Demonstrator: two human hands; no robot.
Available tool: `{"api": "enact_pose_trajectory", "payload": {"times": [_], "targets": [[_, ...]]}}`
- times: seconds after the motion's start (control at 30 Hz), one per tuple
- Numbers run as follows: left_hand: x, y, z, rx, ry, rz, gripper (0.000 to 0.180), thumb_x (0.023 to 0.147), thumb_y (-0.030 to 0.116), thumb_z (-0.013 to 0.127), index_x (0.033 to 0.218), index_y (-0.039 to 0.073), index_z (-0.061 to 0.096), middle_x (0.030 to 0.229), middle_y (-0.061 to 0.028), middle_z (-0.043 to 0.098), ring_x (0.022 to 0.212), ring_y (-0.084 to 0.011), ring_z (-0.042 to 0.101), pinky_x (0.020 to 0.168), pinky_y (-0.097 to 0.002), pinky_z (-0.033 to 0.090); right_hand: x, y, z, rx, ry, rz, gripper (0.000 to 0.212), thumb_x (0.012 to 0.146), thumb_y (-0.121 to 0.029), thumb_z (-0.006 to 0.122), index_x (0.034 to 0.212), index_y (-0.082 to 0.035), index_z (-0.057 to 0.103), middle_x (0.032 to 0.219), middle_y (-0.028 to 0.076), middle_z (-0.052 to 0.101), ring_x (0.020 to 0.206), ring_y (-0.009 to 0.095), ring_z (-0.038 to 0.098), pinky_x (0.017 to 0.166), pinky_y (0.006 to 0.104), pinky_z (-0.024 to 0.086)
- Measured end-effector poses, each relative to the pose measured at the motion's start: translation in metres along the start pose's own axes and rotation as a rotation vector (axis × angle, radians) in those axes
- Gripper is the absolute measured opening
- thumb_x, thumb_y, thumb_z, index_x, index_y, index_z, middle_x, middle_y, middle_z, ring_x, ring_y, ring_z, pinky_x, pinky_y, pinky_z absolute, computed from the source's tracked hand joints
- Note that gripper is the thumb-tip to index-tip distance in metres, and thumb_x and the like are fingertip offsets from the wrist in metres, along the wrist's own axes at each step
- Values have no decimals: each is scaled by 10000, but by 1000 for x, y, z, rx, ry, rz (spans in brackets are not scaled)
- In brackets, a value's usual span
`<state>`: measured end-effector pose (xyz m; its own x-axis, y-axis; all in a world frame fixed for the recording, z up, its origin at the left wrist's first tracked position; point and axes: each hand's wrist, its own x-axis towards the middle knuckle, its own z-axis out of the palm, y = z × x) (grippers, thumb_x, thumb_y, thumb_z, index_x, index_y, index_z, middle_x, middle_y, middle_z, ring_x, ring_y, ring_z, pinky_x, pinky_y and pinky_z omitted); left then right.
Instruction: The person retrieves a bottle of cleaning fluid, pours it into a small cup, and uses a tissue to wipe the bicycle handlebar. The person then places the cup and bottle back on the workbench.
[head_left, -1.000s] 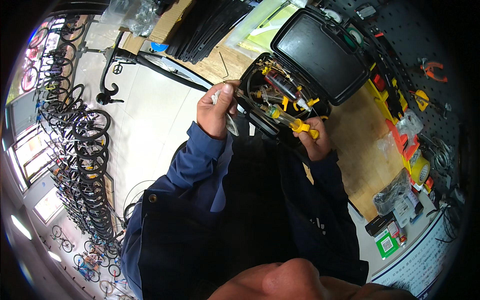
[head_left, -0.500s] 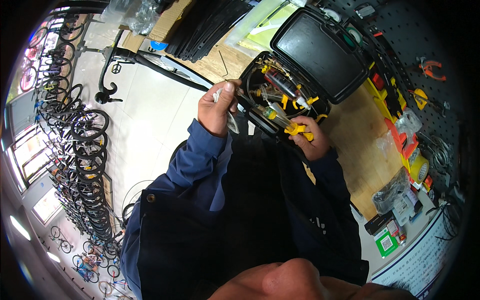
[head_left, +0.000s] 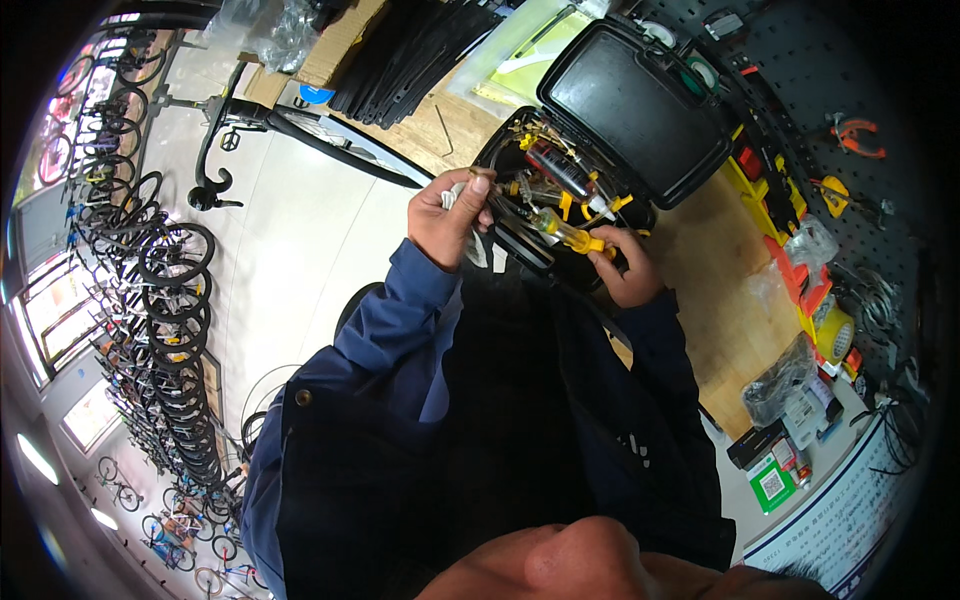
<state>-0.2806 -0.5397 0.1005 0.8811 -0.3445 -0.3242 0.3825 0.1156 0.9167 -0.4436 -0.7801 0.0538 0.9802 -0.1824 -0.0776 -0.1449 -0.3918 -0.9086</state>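
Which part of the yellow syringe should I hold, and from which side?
Probably the yellow end of the syringe, pinched from the right, as the right hand does. It slants, with that end toward the right and its clear barrel toward the left hand.

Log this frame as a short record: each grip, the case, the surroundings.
Left grip: closed on a white cloth; another pinched item is too small to identify
Right grip: holding a syringe by its yellow end
Case: black case, lid open, dark red bottle inside
Bench: wooden workbench
Wall: orange-handled pliers on pegboard
Far left: row of bicycles
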Motion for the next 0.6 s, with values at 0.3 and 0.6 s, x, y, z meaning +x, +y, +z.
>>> {"api": "enact_pose_trajectory", "payload": {"times": [0.3,0.6], "targets": [[-13,-18,5,25,-48,16,210,1015,115,728,1188,-1,749,1020,-82,732,847,-139,669,747,-262,549,49,-80,48,-50,121,-227,269,931,-112,771,1191,-59,727,1155,138,716,1032,304,697,888,392,553],[-3,-11,-9,205,-235,188,203,1016,134,718,1173,23,782,1000,-66,677,993,-167,622,913,-292,497,84,-69,51,203,-228,-182,178,997,-151,676,1115,-19,696,1007,173,730,905,390,714,757,421,567]]}}
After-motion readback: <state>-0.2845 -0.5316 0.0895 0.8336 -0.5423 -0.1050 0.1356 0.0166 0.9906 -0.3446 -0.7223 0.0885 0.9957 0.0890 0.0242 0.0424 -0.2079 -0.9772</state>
